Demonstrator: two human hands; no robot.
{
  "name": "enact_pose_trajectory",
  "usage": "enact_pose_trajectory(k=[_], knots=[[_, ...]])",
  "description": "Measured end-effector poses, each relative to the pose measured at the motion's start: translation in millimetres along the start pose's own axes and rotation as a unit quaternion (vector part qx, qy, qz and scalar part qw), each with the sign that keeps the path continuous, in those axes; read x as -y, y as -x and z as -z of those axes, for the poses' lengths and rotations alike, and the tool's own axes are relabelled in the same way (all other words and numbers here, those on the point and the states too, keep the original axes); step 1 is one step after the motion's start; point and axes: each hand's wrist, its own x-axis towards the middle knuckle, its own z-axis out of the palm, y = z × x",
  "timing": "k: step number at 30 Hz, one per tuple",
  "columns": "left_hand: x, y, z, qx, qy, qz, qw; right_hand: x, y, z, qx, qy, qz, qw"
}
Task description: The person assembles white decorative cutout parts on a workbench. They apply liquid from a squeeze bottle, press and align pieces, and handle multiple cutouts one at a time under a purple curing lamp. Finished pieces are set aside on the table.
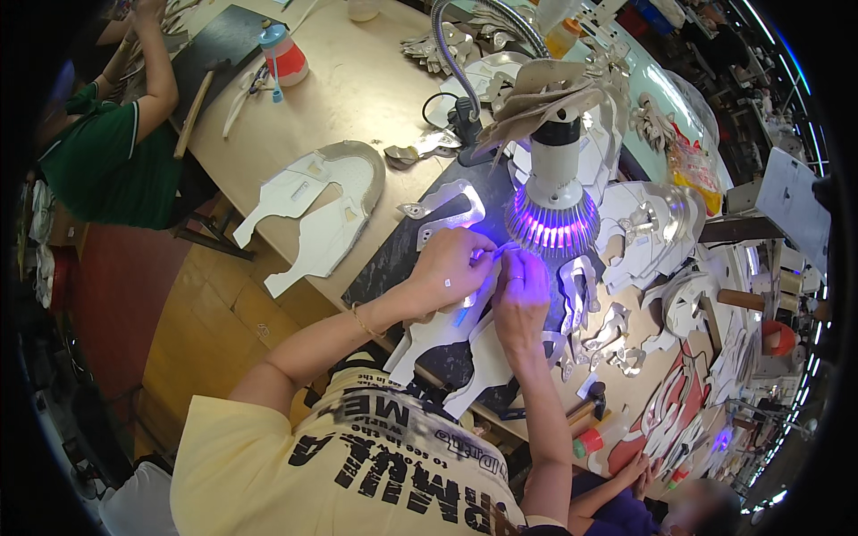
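Workpiece: a white cut shoe-upper piece (447,335) lay flat on the dark mat (393,255) at the near edge of the workbench (357,89), partly under your hands, lit violet from above.
Left hand: your left hand (451,263) pressed down on the upper piece, fingers curled and pinched on a small part at its top edge; a thin bracelet sat at your wrist.
Right hand: your right hand (521,295) met the left at the same spot, fingertips closed tight on that small part; what exactly they gripped was too small to tell.
Lamp: a gooseneck lamp (554,201) with a ring of violet lights hung just above and beside your fingers.
Near pieces: silvery trim pieces (447,210) lay on the mat just beyond your left hand, more white cut parts (590,313) to the right.
Farther out: another white shoe upper (313,210) lay on the bare bench to the left; a squeeze bottle with a red base (284,54) stood well apart.
Others: a person in a green shirt (112,156) sat at the far left.
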Motion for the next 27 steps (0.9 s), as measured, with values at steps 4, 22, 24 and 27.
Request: enact_pose_trajectory(k=[4, 22, 24, 27], knots=[[-1.0, 3.0, -6.2, -0.033, -0.044, -0.049, 0.997, 2.8, 0.4, 4.9, 0.012, 0.032, 0.001, 0.999], [-1.5, -1.8, -2.3, -0.013, -0.007, -0.04, 0.999, -1.7, 1.9, 0.0, 0.025, -0.001, -0.019, 0.999], [-1.1, -1.9, -2.9, -0.018, -0.008, -0.04, 0.999, -1.0, 3.3, 0.7, -0.014, 0.01, 0.004, 1.0], [0.0, -1.8, -4.8, -0.013, 0.014, -0.029, 0.999, 0.8, 4.8, 0.7, -0.034, 0.028, 0.022, 0.999]])
